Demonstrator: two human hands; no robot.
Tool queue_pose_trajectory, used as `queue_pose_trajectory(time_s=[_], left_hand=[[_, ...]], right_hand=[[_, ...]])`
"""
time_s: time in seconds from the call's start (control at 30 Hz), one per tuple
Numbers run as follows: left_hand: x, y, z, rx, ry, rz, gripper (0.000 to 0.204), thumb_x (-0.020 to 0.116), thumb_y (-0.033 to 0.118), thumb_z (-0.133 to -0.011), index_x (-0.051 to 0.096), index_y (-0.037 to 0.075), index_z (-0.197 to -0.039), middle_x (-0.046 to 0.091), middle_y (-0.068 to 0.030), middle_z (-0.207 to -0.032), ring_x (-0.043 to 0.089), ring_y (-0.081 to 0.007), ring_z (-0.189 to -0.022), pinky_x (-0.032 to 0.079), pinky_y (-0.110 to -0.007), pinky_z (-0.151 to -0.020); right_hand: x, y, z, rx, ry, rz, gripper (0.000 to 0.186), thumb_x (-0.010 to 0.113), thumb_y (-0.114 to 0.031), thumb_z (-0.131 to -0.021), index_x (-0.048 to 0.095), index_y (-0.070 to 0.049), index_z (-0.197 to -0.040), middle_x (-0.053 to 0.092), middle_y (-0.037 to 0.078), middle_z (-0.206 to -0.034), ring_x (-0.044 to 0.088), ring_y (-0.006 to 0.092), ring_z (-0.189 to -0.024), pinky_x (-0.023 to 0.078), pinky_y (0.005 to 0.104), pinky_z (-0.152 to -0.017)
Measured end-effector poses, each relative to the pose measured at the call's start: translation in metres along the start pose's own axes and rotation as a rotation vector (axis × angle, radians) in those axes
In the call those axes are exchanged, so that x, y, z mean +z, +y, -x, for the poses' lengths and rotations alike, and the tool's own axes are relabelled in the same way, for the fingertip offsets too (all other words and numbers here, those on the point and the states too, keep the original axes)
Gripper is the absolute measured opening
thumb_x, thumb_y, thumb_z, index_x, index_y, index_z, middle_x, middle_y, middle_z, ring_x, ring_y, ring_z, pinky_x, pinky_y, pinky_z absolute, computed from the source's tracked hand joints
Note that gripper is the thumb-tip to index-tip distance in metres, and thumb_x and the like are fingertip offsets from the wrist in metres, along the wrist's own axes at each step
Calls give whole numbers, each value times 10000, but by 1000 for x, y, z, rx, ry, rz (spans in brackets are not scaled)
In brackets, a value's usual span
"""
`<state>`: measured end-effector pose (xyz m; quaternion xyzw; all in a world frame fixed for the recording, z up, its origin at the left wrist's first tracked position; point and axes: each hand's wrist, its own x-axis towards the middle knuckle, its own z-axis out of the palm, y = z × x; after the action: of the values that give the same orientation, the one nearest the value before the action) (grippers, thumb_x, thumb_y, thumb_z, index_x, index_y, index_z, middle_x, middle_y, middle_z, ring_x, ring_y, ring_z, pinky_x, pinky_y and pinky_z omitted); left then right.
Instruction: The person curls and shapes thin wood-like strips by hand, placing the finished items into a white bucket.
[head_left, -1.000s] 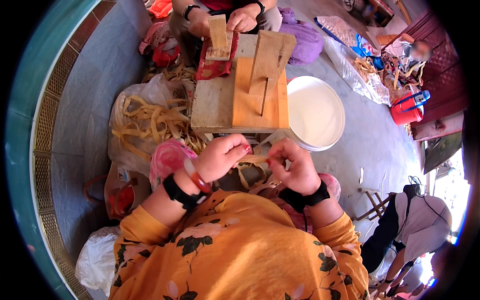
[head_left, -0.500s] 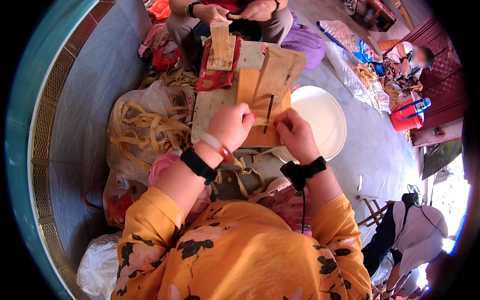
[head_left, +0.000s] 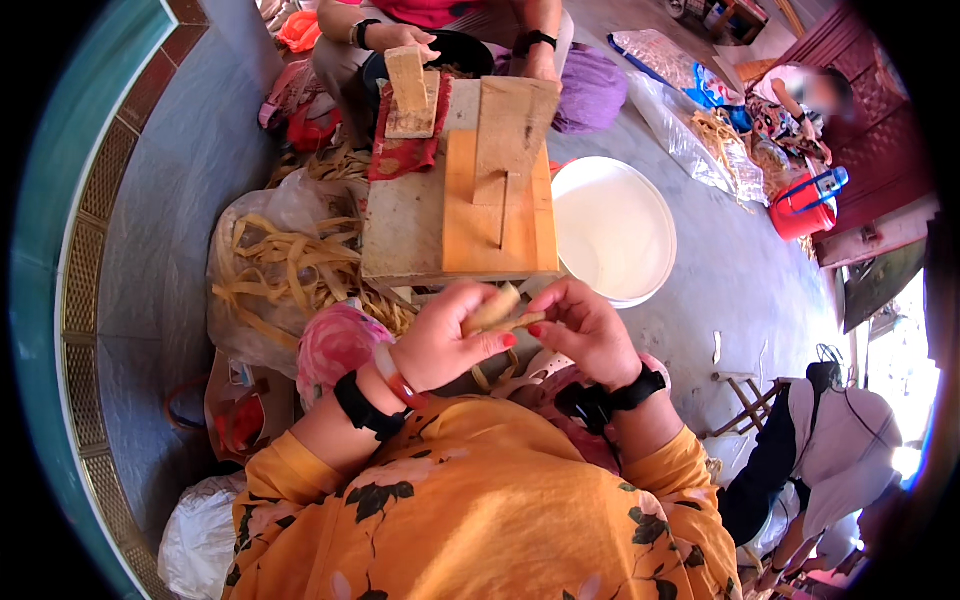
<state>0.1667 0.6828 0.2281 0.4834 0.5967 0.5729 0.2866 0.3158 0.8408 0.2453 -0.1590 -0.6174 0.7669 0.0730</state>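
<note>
Here on the far left, a crumpled white bag (head_left: pixel 200 530) slumps on the floor, and above it leans an open tote (head_left: pixel 222 385) with something red inside. Next along, a clear plastic bag (head_left: pixel 240 325) spills over with flat tan strips (head_left: pixel 300 250), loose and looping, right beside the table (head_left: pixel 405 225). On that table, a red cloth (head_left: pixel 388 160) lies under a small L-shaped wooden stand (head_left: pixel 410 122); beyond it a co-worker's hand (head_left: pixel 400 40) hovers close to the stand's top.

And in the middle, the action! The left hand (head_left: pixel 445 335), a ring of red and white around its wrist, has its fingers curled round a folded tan strip (head_left: pixel 495 308), thumb extended below. The strip is up in the air, just short of the table's near edge, running between the two hands. Behind it sits an orange-brown board (head_left: pixel 475 245), carrying a tall wooden block (head_left: pixel 515 125) and a thin dark bar (head_left: pixel 504 215); blade or rod, I can't tell from here. The right hand (head_left: pixel 590 330) pinches the strip's other end between thumb and fingers, a narrow grip.

Just right of the table, a round white bucket (head_left: pixel 612 235); farther off, a red bucket (head_left: pixel 803 210) with a blue handle, and below, someone in a pale shirt (head_left: pixel 855 440) bends low.
</note>
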Motion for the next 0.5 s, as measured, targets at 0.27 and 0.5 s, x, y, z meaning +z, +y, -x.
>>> queue_pose_trajectory(time_s=[0.27,0.5], left_hand=[[17,6,28,-171,-176,-98,221,646,176,-900,549,5,-1001,578,-99,-802,535,-131,-714,457,-286,-632],[17,-10,28,-431,-260,229,121,490,139,-954,538,28,-947,525,-1,-789,472,-79,-704,393,-225,-629]], right_hand=[[-5,1,36,-127,-24,445,163,593,25,-859,571,-38,-1008,575,1,-822,550,88,-778,458,232,-681],[-12,-12,35,-603,210,1099,464,647,16,-715,564,-17,-1170,577,167,-1178,565,365,-1033,478,429,-884]])
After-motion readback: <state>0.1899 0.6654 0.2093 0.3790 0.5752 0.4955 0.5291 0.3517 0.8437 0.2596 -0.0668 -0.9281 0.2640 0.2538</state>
